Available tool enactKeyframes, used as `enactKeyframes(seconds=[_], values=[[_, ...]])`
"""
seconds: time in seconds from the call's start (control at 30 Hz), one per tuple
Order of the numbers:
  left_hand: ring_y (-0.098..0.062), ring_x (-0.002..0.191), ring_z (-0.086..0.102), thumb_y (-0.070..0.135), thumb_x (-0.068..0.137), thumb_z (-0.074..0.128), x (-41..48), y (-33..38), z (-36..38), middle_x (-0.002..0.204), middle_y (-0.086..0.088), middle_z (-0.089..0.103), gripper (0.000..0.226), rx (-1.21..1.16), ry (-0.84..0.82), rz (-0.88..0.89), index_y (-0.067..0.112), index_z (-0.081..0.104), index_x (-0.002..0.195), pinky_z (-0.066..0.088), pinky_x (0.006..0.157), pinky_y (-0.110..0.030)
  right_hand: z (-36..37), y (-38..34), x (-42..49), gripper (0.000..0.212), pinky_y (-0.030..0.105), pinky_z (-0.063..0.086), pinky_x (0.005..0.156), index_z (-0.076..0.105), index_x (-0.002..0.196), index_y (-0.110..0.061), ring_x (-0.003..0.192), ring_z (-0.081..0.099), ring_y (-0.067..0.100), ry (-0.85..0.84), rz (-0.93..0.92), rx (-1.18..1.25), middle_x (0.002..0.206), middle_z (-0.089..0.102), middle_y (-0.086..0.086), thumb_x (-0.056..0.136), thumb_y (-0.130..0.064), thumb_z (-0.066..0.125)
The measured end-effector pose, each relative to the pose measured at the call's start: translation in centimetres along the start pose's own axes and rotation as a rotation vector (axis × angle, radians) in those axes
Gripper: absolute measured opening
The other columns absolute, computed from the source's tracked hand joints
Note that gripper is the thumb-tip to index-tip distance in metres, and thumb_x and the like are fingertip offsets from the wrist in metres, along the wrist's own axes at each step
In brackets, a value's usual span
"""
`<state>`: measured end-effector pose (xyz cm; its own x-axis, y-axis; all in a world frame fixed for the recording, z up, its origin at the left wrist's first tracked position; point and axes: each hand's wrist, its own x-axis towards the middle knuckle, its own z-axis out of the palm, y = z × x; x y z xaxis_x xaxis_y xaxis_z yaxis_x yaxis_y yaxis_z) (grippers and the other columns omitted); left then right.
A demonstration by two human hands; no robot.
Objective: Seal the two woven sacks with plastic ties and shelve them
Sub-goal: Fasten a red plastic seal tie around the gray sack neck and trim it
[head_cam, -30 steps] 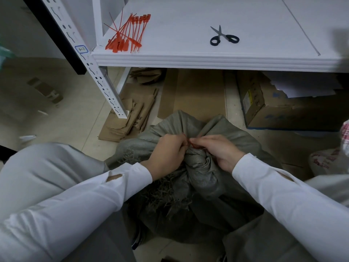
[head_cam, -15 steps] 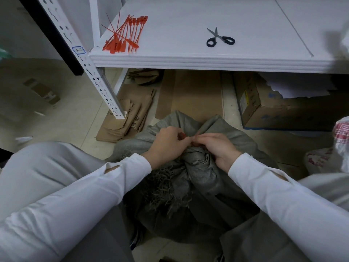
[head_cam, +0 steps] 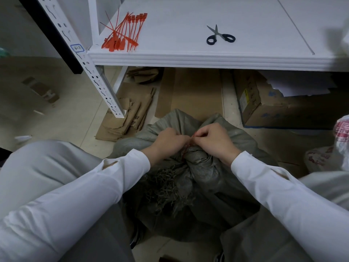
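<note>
A grey-green woven sack (head_cam: 204, 178) stands on the floor between my knees, its mouth gathered into a bunched neck. My left hand (head_cam: 168, 141) and my right hand (head_cam: 213, 140) meet at the top of that neck, fingers curled, pinching a red plastic tie (head_cam: 191, 140) of which only a sliver shows between them. A bundle of spare red ties (head_cam: 124, 35) lies on the white shelf (head_cam: 188, 59) at its left end. A second, white sack with red print (head_cam: 338, 148) shows at the right edge.
Black-handled scissors (head_cam: 220, 36) lie on the shelf's middle. A perforated white upright (head_cam: 96, 80) stands left of the sack. Flattened cardboard (head_cam: 128, 118) and a cardboard box (head_cam: 283, 110) sit on the floor under the shelf.
Both hands have stayed together at the sack's neck, shifting only slightly as the fingers work at the tie. The view has tilted a little.
</note>
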<state>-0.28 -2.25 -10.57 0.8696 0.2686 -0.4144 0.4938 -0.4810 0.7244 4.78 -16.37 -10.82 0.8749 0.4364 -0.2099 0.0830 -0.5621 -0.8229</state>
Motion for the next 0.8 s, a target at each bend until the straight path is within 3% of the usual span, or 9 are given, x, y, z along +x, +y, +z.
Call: enactKeyframes(seconds=[0.23, 0.47, 0.57, 0.63, 0.7, 0.8], values=[[-0.014, 0.053, 0.034, 0.024, 0.085, 0.066, -0.1, -0.2, 0.5, 0.052, 0.000, 0.035, 0.047, 0.000, -0.072, -0.025, 0.015, 0.037, 0.050, 0.026, 0.053, -0.029, -0.5, 0.3, 0.2, 0.013, 0.030, 0.054, 0.081, 0.078, 0.069, -0.016, 0.080, 0.065, 0.007, -0.021, -0.006, -0.122, 0.076, 0.074, -0.004, 0.080, -0.021, 0.074], [-0.016, 0.053, 0.038, 0.015, 0.085, 0.063, -0.2, -0.2, 0.0, 0.054, -0.006, 0.041, 0.042, 0.102, -0.075, 0.041, 0.010, 0.043, 0.049, 0.028, 0.052, -0.030, -0.5, 0.5, 0.6, 0.010, 0.033, 0.054, 0.082, 0.079, 0.072, -0.020, 0.082, 0.065, 0.006, -0.057, -0.021, -0.128, 0.076, 0.072, -0.012, 0.080, -0.024, 0.074], [-0.022, 0.059, 0.042, 0.014, 0.086, 0.061, -0.2, -0.4, -0.1, 0.059, -0.015, 0.045, 0.034, 0.071, -0.070, 0.015, 0.004, 0.048, 0.056, 0.030, 0.057, -0.033, -0.7, 0.3, 0.6, 0.010, 0.028, 0.051, 0.072, 0.077, 0.071, -0.026, 0.080, 0.065, 0.008, -0.123, -0.015, -0.218, 0.075, 0.072, -0.010, 0.076, -0.034, 0.076], [-0.023, 0.059, 0.049, 0.011, 0.088, 0.061, 0.1, -0.6, 0.0, 0.059, -0.015, 0.048, 0.034, 0.000, -0.059, -0.037, 0.004, 0.050, 0.056, 0.039, 0.059, -0.036, -1.0, 0.1, 0.4, 0.018, 0.027, 0.046, 0.063, 0.072, 0.063, -0.027, 0.076, 0.063, 0.011, -0.200, 0.014, -0.303, 0.071, 0.070, -0.007, 0.071, -0.041, 0.079], [-0.022, 0.061, 0.056, 0.008, 0.090, 0.060, 0.4, -0.8, 0.1, 0.062, -0.010, 0.054, 0.031, -0.117, -0.046, -0.111, 0.007, 0.052, 0.060, 0.053, 0.070, -0.039, -1.0, 0.2, 0.3, 0.022, 0.028, 0.047, 0.065, 0.072, 0.064, -0.024, 0.077, 0.063, 0.014, -0.240, 0.013, -0.390, 0.071, 0.069, -0.006, 0.068, -0.043, 0.081], [-0.020, 0.073, 0.065, 0.006, 0.098, 0.051, 0.6, -0.9, -0.1, 0.079, -0.013, 0.064, 0.027, -0.189, -0.069, -0.187, 0.008, 0.054, 0.071, 0.059, 0.080, -0.038, -1.2, 0.1, 0.2, 0.021, 0.025, 0.042, 0.065, 0.074, 0.071, -0.020, 0.077, 0.061, 0.012, -0.276, -0.004, -0.463, 0.072, 0.066, -0.008, 0.065, -0.038, 0.084]])
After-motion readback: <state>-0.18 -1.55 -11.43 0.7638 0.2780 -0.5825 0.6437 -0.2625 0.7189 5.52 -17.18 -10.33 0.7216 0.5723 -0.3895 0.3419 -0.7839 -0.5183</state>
